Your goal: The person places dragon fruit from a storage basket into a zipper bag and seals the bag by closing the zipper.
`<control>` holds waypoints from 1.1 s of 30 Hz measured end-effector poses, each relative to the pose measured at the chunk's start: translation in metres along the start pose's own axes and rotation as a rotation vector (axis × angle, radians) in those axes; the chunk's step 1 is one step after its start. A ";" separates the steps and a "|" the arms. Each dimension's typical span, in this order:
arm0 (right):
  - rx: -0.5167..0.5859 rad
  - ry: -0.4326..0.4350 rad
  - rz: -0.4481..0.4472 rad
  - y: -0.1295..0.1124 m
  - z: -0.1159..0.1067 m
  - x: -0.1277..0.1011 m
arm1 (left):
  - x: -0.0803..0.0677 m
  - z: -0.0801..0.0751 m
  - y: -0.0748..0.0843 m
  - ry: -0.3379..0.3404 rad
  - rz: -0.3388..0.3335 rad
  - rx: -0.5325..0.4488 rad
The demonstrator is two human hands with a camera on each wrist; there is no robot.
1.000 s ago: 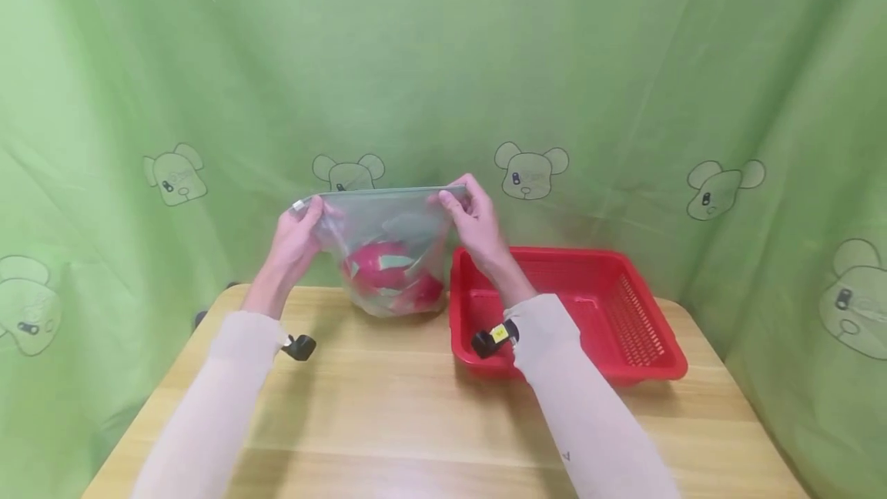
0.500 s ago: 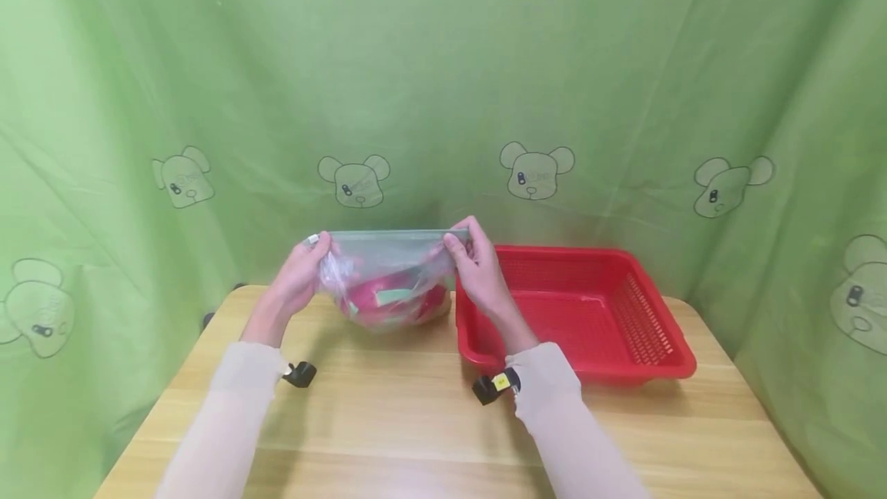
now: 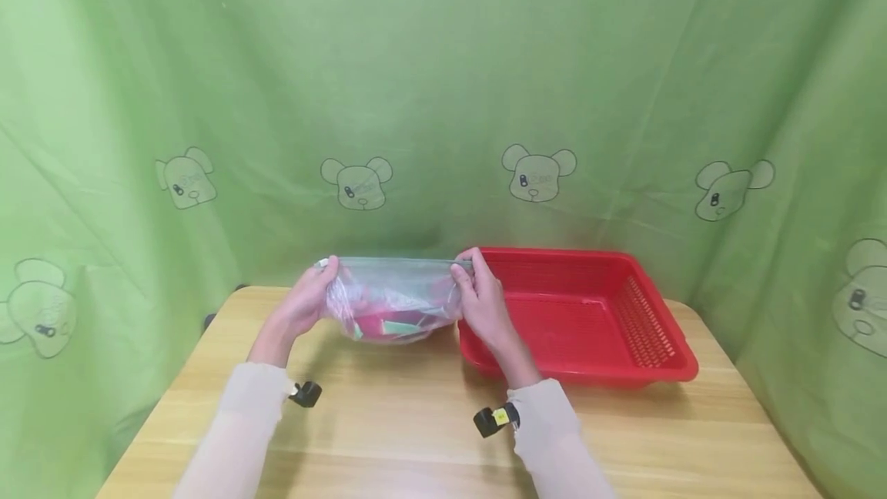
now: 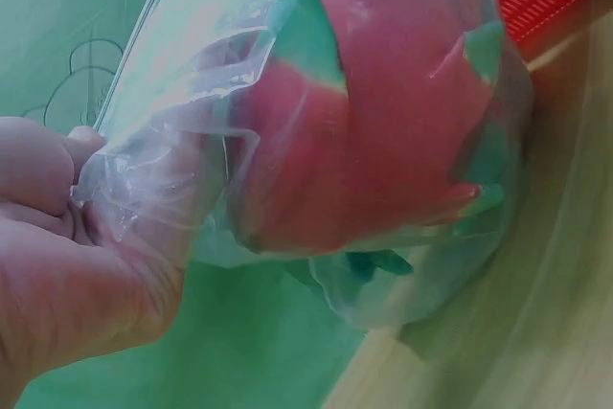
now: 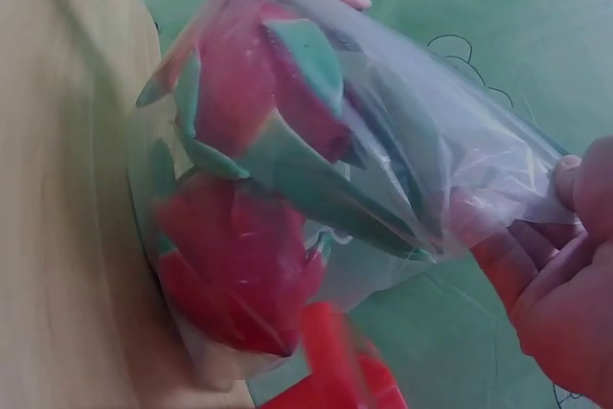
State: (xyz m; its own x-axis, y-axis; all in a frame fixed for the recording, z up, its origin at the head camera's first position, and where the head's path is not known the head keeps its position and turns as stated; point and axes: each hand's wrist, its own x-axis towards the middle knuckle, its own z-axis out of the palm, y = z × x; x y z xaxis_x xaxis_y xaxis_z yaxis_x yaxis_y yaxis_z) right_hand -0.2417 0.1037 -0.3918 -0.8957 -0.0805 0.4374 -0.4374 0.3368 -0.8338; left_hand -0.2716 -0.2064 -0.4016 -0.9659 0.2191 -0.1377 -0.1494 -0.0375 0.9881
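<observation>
A clear plastic zip bag point(image 3: 396, 281) hangs between my hands, its top edge stretched taut and level. My left hand point(image 3: 306, 303) pinches the left top corner, right by a small white slider point(image 3: 322, 262). At the opposite corner, my right hand point(image 3: 483, 305) grips the edge with the thumb on the near side. Two red dragon fruits with green scales show through the film in the right wrist view: an upper dragon fruit point(image 5: 230, 93) and a lower dragon fruit point(image 5: 225, 280). The bag's bottom is close over the wooden table point(image 3: 388, 422).
A red plastic basket point(image 3: 564, 341) with slotted sides stands just right of the bag, partly behind my right hand. Behind the table hangs a green curtain point(image 3: 443, 60) printed with bear heads. Black wrist cameras are strapped at both sleeves.
Both hands have come down with the bag, so its top edge is lower and nearer the table. The bag looks shorter from the head view. Both grips stay on the corners.
</observation>
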 end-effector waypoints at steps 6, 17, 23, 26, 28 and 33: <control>-0.111 -0.083 -0.012 0.000 0.009 -0.016 | -0.010 -0.014 -0.025 -0.058 -0.059 -0.033; -0.242 -0.246 0.034 -0.013 0.017 -0.036 | -0.020 -0.028 -0.059 -0.087 -0.076 -0.002; -0.278 -0.291 0.047 -0.015 0.016 -0.052 | -0.024 -0.027 -0.068 -0.111 -0.076 -0.020; -0.287 -0.326 0.043 -0.016 0.012 -0.062 | -0.027 -0.025 -0.070 -0.143 -0.067 -0.059; -0.298 -0.356 0.046 -0.017 0.011 -0.068 | -0.029 -0.025 -0.072 -0.167 -0.062 -0.072; -0.306 -0.427 0.045 -0.014 0.010 -0.079 | -0.036 -0.024 -0.078 -0.230 -0.059 -0.077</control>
State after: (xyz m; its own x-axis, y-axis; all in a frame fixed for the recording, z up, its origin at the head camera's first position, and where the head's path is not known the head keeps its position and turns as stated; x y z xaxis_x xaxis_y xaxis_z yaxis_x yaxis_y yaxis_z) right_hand -0.1655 0.0961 -0.4183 -0.8938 -0.4133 0.1738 -0.4115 0.6024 -0.6839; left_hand -0.2303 -0.2350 -0.4750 -0.8829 0.4390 -0.1665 -0.2280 -0.0907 0.9694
